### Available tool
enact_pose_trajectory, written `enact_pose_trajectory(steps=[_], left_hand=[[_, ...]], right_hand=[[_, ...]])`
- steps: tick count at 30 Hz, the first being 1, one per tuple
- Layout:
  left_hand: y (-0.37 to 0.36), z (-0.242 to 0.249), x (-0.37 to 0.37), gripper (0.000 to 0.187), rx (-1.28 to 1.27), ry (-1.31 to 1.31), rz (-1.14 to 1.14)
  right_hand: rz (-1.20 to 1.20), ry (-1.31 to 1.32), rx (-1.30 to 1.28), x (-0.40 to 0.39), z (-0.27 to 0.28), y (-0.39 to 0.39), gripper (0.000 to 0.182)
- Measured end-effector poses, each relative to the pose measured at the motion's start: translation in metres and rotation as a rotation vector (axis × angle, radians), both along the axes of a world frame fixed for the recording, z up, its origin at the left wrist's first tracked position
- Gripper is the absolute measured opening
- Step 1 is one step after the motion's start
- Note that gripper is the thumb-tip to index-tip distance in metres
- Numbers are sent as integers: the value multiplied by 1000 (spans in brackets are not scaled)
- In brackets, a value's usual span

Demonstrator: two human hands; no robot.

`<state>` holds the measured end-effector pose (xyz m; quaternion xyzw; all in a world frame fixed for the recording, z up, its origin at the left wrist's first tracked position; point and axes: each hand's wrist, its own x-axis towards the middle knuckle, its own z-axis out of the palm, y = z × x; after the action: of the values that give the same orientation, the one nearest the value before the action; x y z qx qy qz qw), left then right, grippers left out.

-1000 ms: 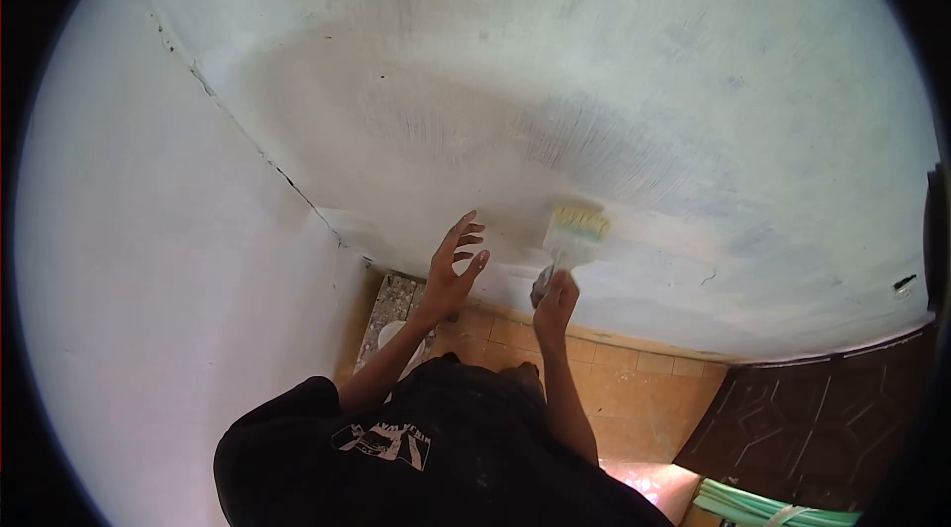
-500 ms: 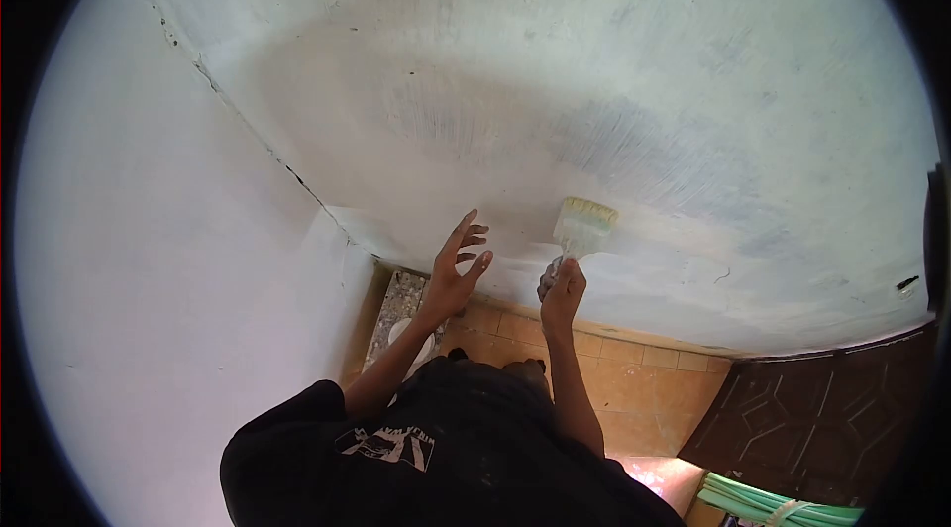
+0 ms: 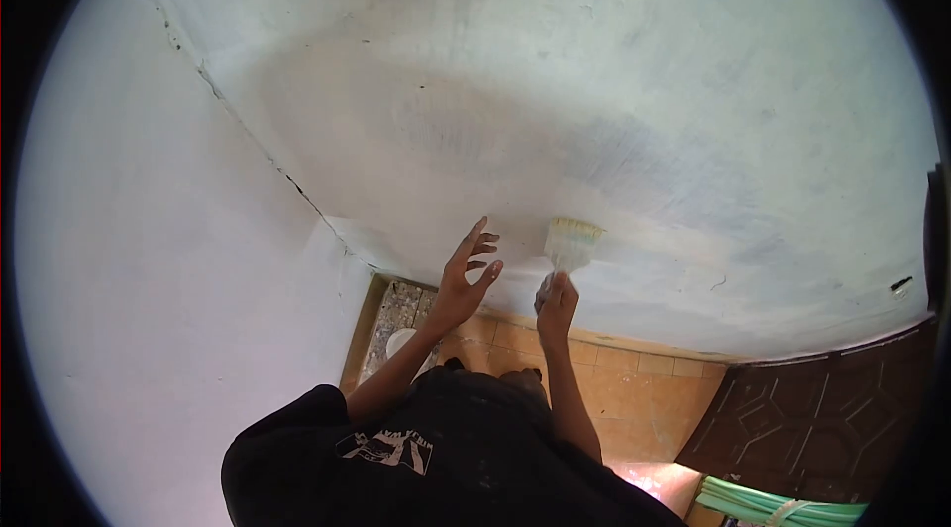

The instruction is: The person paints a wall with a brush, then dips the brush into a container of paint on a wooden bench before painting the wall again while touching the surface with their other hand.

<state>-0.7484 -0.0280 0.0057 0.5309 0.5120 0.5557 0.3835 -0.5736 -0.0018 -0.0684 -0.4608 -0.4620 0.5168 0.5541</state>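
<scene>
Clearly, from my remote seat, the wide paintbrush (image 3: pixel 573 246) sits at three o'clock of centre, bristles up by the white wall (image 3: pixel 684 121); I can't tell whether they touch it. My right hand (image 3: pixel 557 299) is curled closed around its handle; my left hand (image 3: pixel 466 281), at six o'clock, is loosely open and holds nothing. I'd judge the brush light, with a stiff handle and soft, bending bristles, perhaps slippery if wet. The handle just below the head looks the best grip. At seven o'clock, a white round container (image 3: pixel 399 340) shows partly behind my left forearm.
</scene>
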Motion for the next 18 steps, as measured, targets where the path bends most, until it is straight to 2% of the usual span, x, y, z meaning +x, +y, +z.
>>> enact_pose_trajectory(steps=[3,5,8,11,15,18], left_hand=[[-8,-4,-5,70,-4,-12,17],[-8,-6,-9,70,-10,-11,18],[-9,-9,-11,70,-46,-19,9],[-12,-6,-11,69,-36,-22,3],[-15,-8,-13,68,-31,-55,15],[-14,-14,-14,67,-31,-49,18]], right_hand=[[14,-16,-112,2,-15,-30,44],[-8,1,-172,-8,3,-38,44],[95,79,-52,-21,54,-23,45],[102,63,20,-21,37,3,45],[105,-68,-208,-19,-27,-30,44],[9,-41,-222,-21,-3,-60,42]])
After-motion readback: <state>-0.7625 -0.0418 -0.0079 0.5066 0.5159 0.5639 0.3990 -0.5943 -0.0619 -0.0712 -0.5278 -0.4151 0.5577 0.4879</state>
